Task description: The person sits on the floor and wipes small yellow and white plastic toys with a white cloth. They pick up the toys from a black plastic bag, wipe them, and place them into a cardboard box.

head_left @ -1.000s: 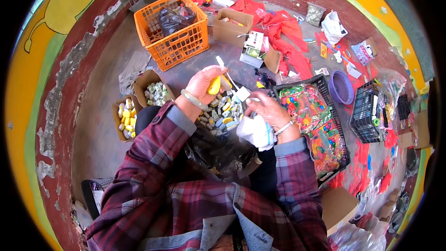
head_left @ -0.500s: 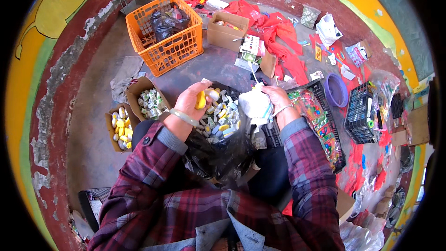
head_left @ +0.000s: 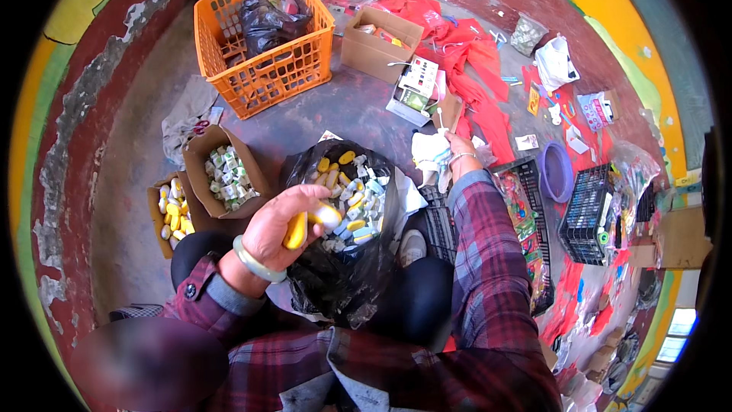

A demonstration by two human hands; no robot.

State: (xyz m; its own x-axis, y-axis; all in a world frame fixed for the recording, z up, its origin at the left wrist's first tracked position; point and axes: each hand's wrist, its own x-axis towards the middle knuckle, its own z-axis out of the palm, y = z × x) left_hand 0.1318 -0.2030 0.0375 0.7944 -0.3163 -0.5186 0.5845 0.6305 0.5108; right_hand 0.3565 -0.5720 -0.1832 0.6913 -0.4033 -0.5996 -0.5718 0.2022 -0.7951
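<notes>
Cardboard box: stiff, brown, heaped with blocky white-and-green pieces.
My left hand: half curled, I'm cupping glossy yellow-and-white ovals by the bag.
Black plastic bag: crinkled, gaping, more ovals inside.
White cloth: soft, rumpled.
My right hand: fingers closed, pinching that cloth.

We are wearing plaid jacket, mixing maroon, navy and grey. Grey cuff and dark button showing near 8 o'clock, grey collar near 6. Pale bangle showing at 8, thin bracelet between 2 and 3, dark trousers at 5.
</notes>
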